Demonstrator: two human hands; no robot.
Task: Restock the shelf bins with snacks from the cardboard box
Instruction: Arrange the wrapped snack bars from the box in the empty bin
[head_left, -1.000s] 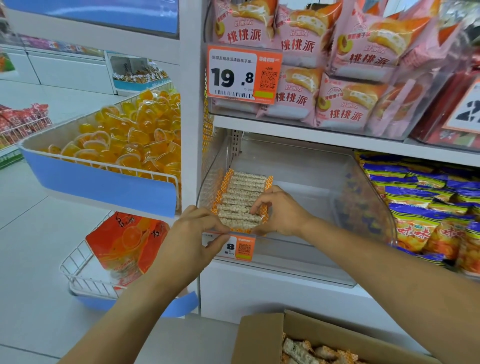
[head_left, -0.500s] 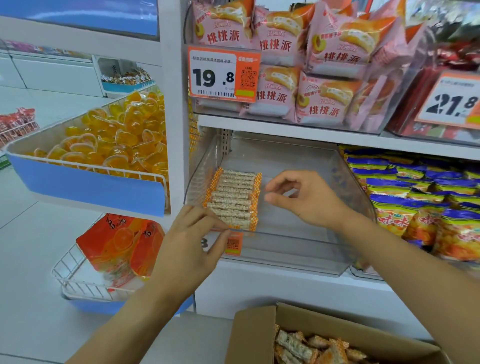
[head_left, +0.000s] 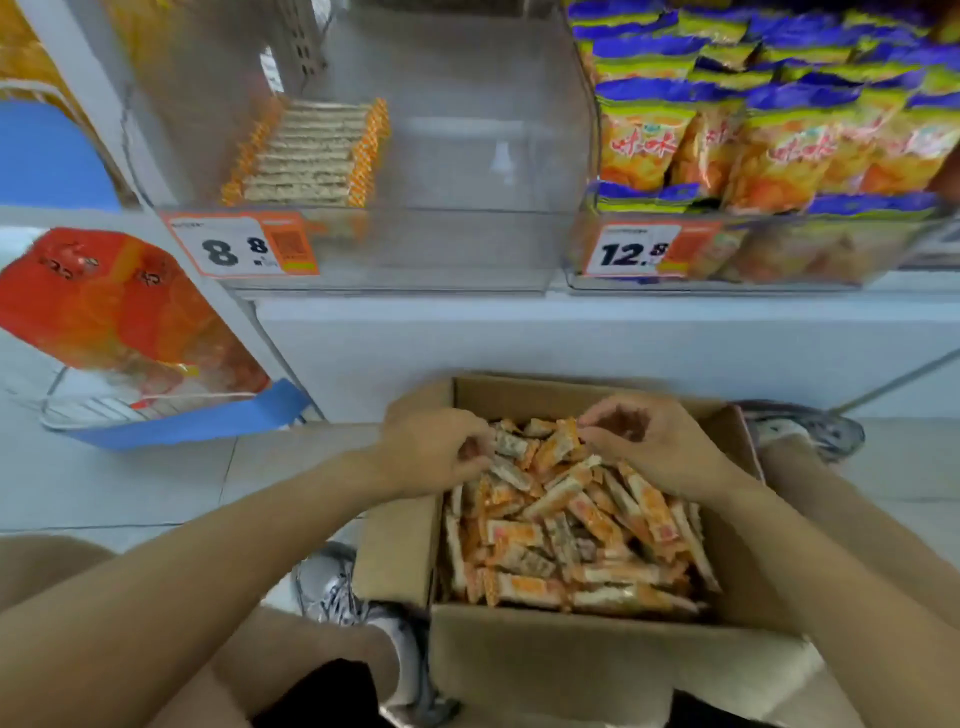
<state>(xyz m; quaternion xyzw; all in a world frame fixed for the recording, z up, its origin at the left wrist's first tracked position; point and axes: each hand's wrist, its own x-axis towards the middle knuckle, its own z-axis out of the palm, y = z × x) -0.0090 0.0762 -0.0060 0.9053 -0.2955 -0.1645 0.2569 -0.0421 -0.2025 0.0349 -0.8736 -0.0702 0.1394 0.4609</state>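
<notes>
Both hands are down in the cardboard box (head_left: 519, 670), at its far end: left hand (head_left: 434, 449) curled onto a snack bar (head_left: 511, 446), right hand (head_left: 644, 441) pinching another; the clear bin (head_left: 467, 249) sits above and beyond the box, bars lying crosswise in it

i can read "8 8" on the white and orange price tag (head_left: 240, 248) clipped to the front of the clear plastic shelf bin (head_left: 467, 244). i can read "12.8" on the second white and orange price tag (head_left: 638, 251), fronting the neighbouring bin (head_left: 831, 260) of blue-topped orange snack bags (head_left: 779, 150); their red lettering blurs.
</notes>
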